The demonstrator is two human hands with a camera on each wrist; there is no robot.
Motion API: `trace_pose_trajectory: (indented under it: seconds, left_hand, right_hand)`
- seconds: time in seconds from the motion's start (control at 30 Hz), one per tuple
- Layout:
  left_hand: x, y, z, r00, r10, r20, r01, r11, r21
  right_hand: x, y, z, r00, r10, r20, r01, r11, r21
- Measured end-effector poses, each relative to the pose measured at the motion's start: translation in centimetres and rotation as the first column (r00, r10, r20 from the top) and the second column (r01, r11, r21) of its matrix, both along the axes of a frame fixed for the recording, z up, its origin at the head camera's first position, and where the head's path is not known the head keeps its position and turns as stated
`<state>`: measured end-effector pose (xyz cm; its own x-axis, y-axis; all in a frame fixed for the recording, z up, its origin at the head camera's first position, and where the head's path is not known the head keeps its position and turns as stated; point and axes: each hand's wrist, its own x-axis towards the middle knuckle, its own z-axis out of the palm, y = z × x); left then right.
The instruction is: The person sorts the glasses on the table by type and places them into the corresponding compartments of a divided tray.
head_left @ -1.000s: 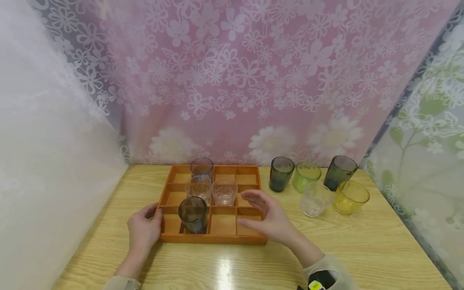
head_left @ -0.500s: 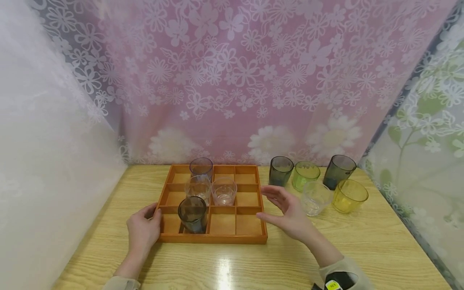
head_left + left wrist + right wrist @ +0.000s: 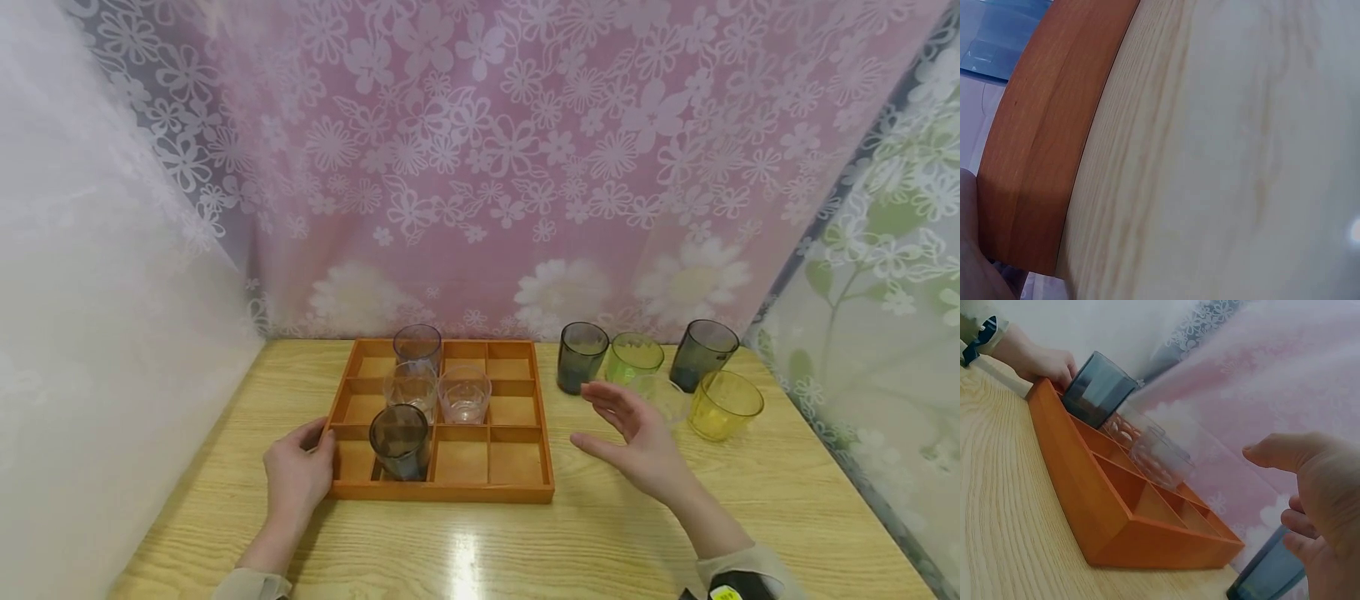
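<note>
Orange-brown wood makes up the tray (image 3: 442, 493), which lies flat on the table (image 3: 382, 542) and is divided into three rows of four compartments. Its second column from the left holds a bluish glass (image 3: 417, 346) at the back, a clear glass (image 3: 408, 390) in the middle and a smoky glass (image 3: 400, 442) in front; a pinkish glass (image 3: 465, 398) stands in the third column, middle row. These four have kept their places over the last second.

The left hand (image 3: 294, 471) likewise stays at the tray's left side, near the front corner, its thumb and bent fingers gripping the edge.

The right hand (image 3: 643, 442) is what has moved: a second ago it was over the tray's right-hand compartments, then at the right edge, and now it is past that edge, above the table. Thumb and fingers are spread well apart in a wide curve, holding nothing. It now partly hides a loose clear glass (image 3: 670, 400). Around that stand a dark tumbler (image 3: 581, 360), a green glass (image 3: 633, 357), a second dark tumbler (image 3: 702, 358) and a yellow glass (image 3: 724, 407), all unchanged.
</note>
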<state>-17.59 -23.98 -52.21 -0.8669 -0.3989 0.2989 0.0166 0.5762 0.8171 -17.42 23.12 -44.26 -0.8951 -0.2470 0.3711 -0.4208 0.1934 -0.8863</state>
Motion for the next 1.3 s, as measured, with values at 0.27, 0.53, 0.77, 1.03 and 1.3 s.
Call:
trace_pose_trajectory:
  seconds: [0.27, 0.53, 0.77, 1.03, 1.3]
  left_hand:
    - [0.0, 0.1, 0.2, 1.000, 0.003, 0.005, -0.003, 1.000, 0.003]
    - [0.1, 0.1, 0.4, 1.000, -0.005, -0.004, 0.005, 1.000, -0.008]
    - [0.1, 0.1, 0.4, 1.000, -0.002, -0.010, 0.002, 1.000, -0.005]
    - [0.0, 0.1, 0.4, 1.000, 0.010, -0.023, -0.010, 1.000, -0.003]
    - [0.0, 0.1, 0.4, 1.000, 0.004, -0.028, -0.004, 1.000, 0.000]
  right_hand:
    - [0.5, 2.2, -0.3, 0.998, -0.067, -0.006, 0.068, 0.998, 0.020]
    - [0.7, 4.5, -0.5, 0.987, -0.158, -0.001, 0.158, 0.986, 0.048]
    - [1.0, 5.9, -0.3, 0.974, -0.224, -0.018, 0.225, 0.972, 0.064]
    - [0.0, 8.3, -0.4, 0.936, -0.344, -0.079, 0.352, 0.925, 0.144]
    - [-0.7, 9.7, -1.5, 0.916, -0.399, -0.046, 0.398, 0.885, 0.243]
